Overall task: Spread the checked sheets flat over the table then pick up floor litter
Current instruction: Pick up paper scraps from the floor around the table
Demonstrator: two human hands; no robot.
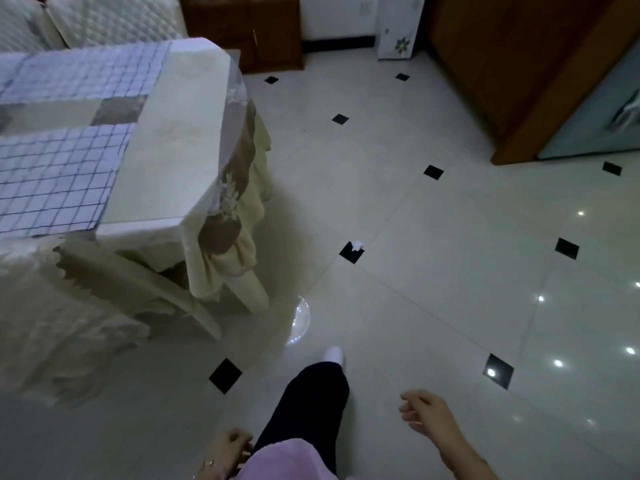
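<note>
Two checked sheets lie flat on the table at the left: a far checked sheet and a near checked sheet. A small white scrap of litter rests on the tiled floor, on a black inset tile ahead of me. My right hand hangs low at the bottom right, fingers loosely curled with nothing in them. My left hand is at the bottom edge beside my pink top, fingers curled, and I see nothing in it. Both hands are well short of the litter.
A cream tablecloth drapes over the table's corner, and a covered chair stands close below it. My leg in dark trousers steps forward. A dark wooden cabinet stands at the back, a wooden door frame at the right.
</note>
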